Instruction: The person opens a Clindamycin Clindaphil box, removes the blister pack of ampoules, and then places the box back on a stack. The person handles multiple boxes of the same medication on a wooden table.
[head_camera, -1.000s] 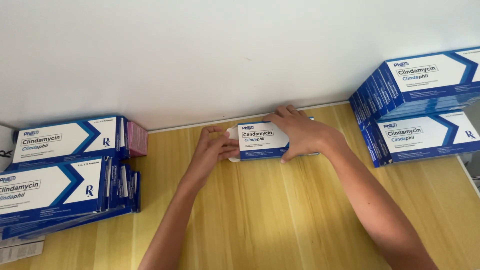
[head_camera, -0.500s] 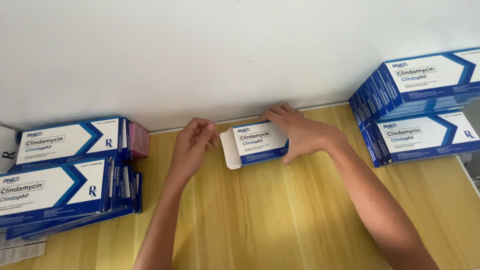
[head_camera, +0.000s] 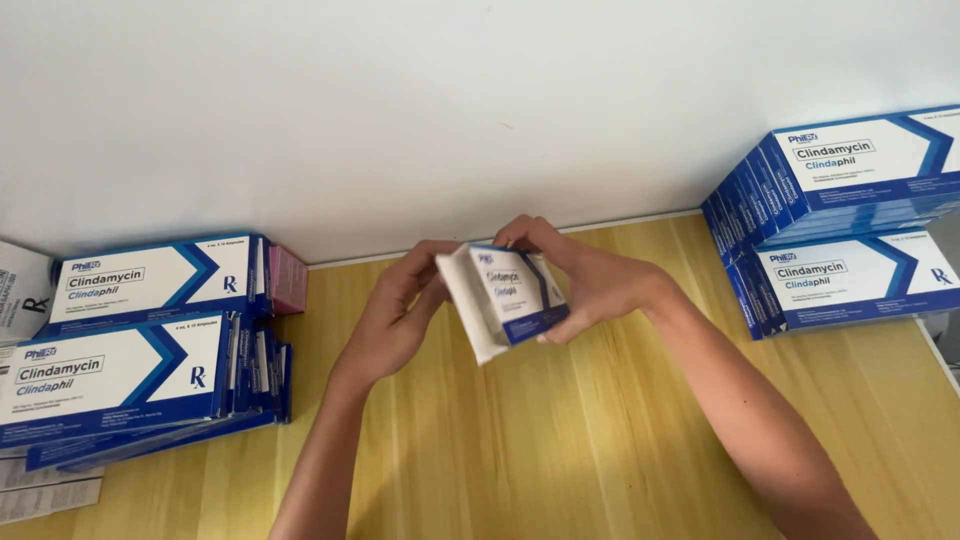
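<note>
A small blue-and-white carton is lifted off the wooden table and tilted, with its white end flap open toward the left. My right hand grips the carton from its right side and top. My left hand holds the open flap end with its fingers along the white edge. Both hands are near the back of the table, close to the white wall.
Stacks of flat blue-and-white cartons lie at the left, with a pink box behind them. More stacked cartons stand at the right. Paper leaflets lie at the front left corner.
The carton lay flat on the table before; now both hands have raised and tilted it, and its left end flap stands open.
</note>
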